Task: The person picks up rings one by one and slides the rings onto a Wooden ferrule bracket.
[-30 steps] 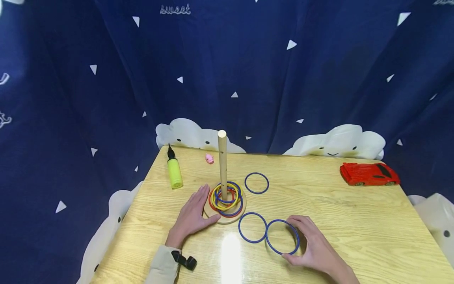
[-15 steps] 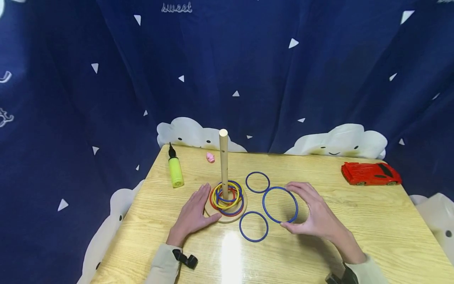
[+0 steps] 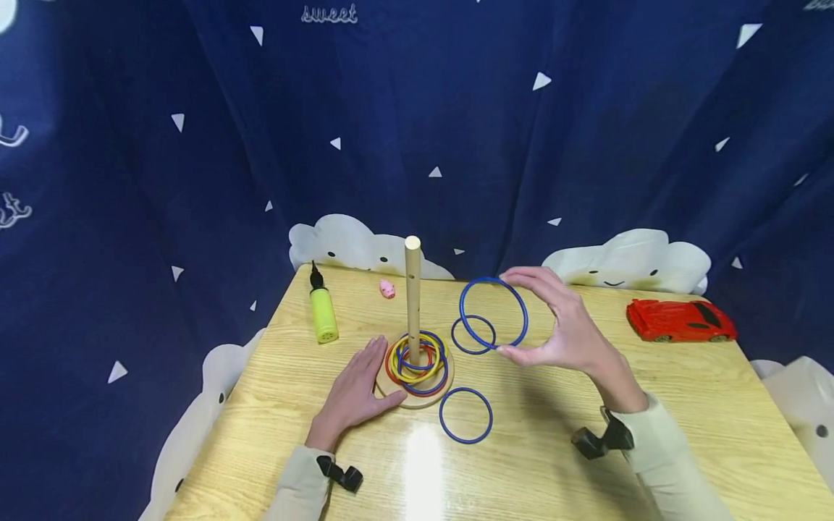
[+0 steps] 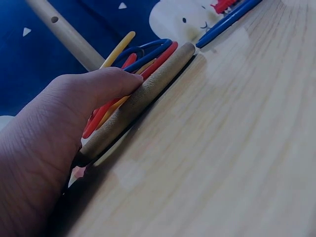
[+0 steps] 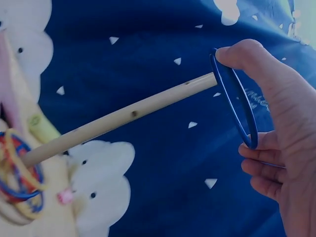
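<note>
A wooden base [image 3: 417,404] carries an upright wooden post [image 3: 414,304], with several red, yellow and blue rings [image 3: 417,381] loosely stacked round its foot. My left hand [image 3: 355,398] rests against the base's left side, fingers extended and thumb at the near rim. In the left wrist view the thumb [image 4: 116,81] touches the rim beside the rings. My right hand [image 3: 567,333] pinches a blue ring [image 3: 462,304] between thumb and fingers, raised off the table to the right of the post. The right wrist view shows this ring [image 5: 251,123] overlapping the post's top end.
Two more blue rings lie flat: one ring [image 3: 452,334] behind and right of the base, another ring [image 3: 465,443] in front. A yellow-green hand pump [image 3: 323,316] and pink pig figure [image 3: 387,289] are at back left. A red toy car [image 3: 680,320] is at back right.
My right hand has lifted the blue ring from the table beside the front ring, carrying it away from me, up and slightly left. My left hand has stayed at the base.
</note>
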Motion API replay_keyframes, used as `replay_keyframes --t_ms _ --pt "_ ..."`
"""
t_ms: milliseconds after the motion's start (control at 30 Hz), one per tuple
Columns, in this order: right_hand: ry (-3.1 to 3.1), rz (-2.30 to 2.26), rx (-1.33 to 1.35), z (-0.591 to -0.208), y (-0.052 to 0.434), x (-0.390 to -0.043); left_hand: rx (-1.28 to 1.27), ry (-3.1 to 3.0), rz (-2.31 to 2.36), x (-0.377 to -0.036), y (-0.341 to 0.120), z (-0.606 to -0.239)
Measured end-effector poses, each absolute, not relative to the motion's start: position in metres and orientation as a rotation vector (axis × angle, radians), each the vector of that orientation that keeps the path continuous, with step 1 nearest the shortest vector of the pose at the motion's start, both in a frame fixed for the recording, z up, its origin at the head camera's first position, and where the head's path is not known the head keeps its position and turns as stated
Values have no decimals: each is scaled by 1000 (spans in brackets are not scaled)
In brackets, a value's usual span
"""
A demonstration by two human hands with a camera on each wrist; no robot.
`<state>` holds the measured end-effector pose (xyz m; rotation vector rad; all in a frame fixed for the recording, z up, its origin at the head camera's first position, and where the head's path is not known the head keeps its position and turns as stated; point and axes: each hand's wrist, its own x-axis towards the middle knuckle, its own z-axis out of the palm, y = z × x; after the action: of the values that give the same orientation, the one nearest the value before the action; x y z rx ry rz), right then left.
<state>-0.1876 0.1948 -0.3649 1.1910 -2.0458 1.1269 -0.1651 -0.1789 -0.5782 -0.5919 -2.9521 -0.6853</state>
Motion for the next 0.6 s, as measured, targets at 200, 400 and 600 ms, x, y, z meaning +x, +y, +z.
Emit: replay_keyframes --t_ms 200,400,600 --pt "-1997 1145 1211 -336 175 -210 -591 -2952 -688 -164 -179 -579" --pt "-1933 1136 1271 -317 155 -227 -599 -2950 -680 -164 -179 -580" --pt "-1908 1108 1281 -305 135 -240 -601 -2936 -685 -166 -180 -580"
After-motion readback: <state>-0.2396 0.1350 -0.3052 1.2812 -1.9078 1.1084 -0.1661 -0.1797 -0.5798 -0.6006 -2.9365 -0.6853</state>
